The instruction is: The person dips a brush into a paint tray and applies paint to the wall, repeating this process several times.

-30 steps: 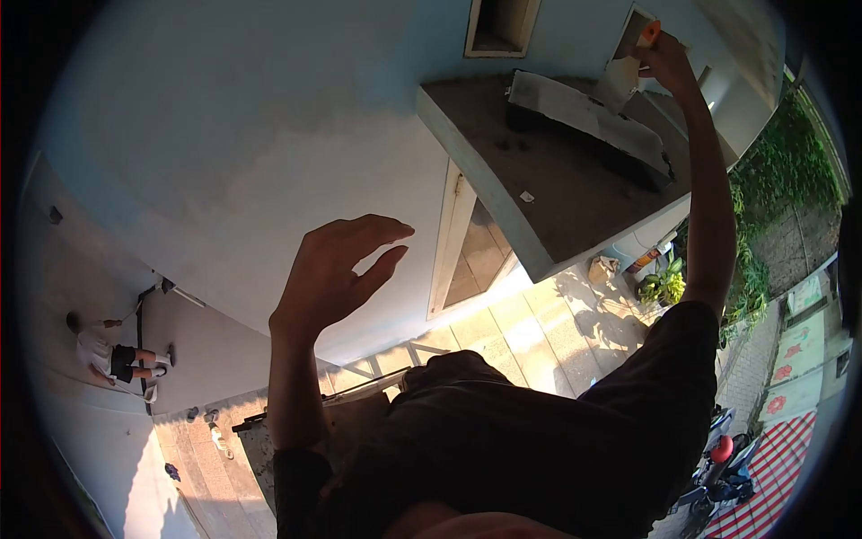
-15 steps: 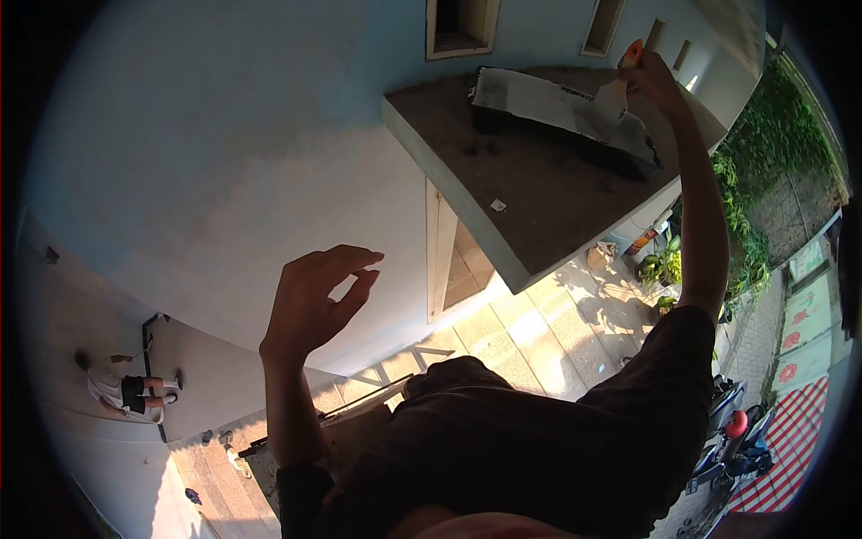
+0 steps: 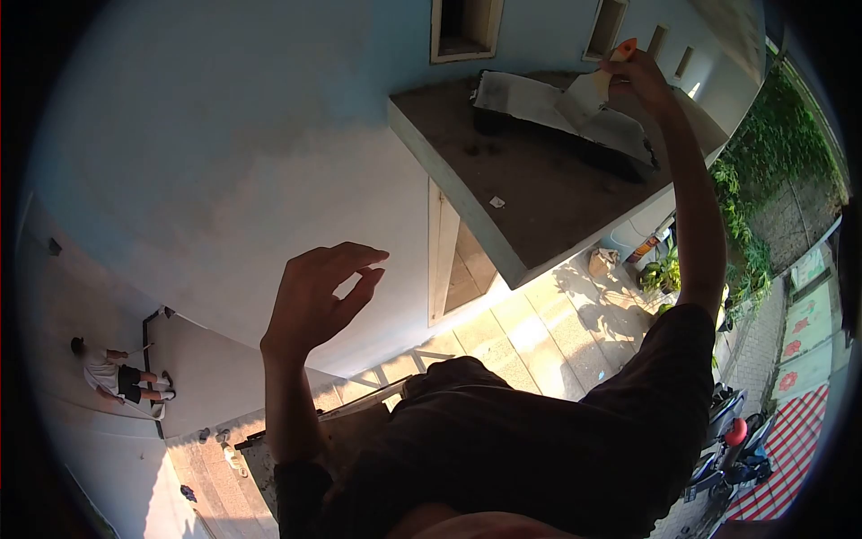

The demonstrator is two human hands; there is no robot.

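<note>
Pale blue wall (image 3: 224,135) and concrete canopy slab (image 3: 539,189) fill the view, right hand (image 3: 648,79) gripping an orange-handled scraper (image 3: 594,81), blade flat on the white patch (image 3: 557,103) near the slab's far edge, left hand (image 3: 314,296) spread, empty, apparently for balance

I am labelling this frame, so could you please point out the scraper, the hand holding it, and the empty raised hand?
scraper (image 3: 588,90), head view, on its wide blade.
right hand (image 3: 645,76), head view, middle of the hand.
left hand (image 3: 314,301), head view, on the palm.
</note>
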